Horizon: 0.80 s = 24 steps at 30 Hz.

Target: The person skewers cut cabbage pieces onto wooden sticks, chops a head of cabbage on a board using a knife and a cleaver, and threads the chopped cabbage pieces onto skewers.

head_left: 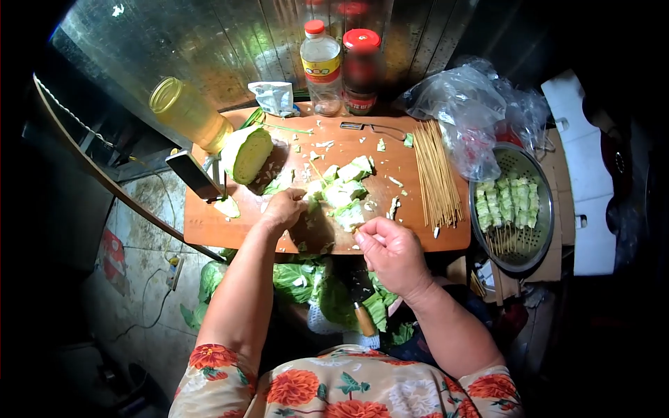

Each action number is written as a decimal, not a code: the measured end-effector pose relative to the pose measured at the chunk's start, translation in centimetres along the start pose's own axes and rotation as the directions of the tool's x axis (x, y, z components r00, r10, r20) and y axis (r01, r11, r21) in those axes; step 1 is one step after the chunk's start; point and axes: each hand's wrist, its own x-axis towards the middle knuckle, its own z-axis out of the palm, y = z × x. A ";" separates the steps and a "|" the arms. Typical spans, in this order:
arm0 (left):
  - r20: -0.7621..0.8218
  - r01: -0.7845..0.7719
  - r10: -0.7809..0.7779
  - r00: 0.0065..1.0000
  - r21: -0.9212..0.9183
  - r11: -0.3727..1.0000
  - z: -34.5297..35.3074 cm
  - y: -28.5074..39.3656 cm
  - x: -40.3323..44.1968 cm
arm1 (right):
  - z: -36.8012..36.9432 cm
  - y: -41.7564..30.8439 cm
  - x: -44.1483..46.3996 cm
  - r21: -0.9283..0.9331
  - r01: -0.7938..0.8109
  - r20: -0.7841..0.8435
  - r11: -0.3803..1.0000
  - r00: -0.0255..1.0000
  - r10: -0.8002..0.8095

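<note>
My left hand is closed at the left edge of a pile of cut cabbage pieces, its fingertips on one piece. At the near side of the pile, the thumb and fingers of my right hand pinch what looks like the end of a thin bamboo skewer; most of it is hidden. A halved cabbage stands to the left on the wooden board. Loose bamboo skewers lie in a bundle at the board's right. Skewered cabbage rests in a metal colander beyond them.
Behind stand a plastic bottle, a red-lidded jar and a jar of yellow liquid. A phone leans at the board's left. A peeler-like tool and plastic bags lie further back. Below are cabbage leaves and a wooden handle.
</note>
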 end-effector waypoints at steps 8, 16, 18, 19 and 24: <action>0.080 0.188 -0.194 0.978 0.073 0.979 -0.1 1.6 -0.7 | -0.5 0.1 -0.3 -0.017 0.045 0.024 0.999 0.999 -0.044; 0.080 0.136 -0.117 0.990 -0.296 0.946 -0.9 3.4 -2.8 | -0.3 0.5 -0.5 -0.066 0.133 0.106 0.989 0.986 -0.125; 0.038 0.027 -0.002 0.999 -0.676 0.736 -1.3 4.5 -3.8 | -0.1 0.4 -0.7 -0.117 0.116 0.125 0.986 0.987 -0.101; 0.031 0.003 0.029 0.999 -0.740 0.673 -1.7 4.6 -3.8 | 0.0 0.4 -0.7 -0.117 0.120 0.127 0.986 0.986 -0.105; -0.015 -0.041 0.058 0.998 -0.876 0.480 -2.4 6.5 -5.1 | 0.0 0.3 -0.9 -0.070 0.122 0.158 0.990 0.981 -0.110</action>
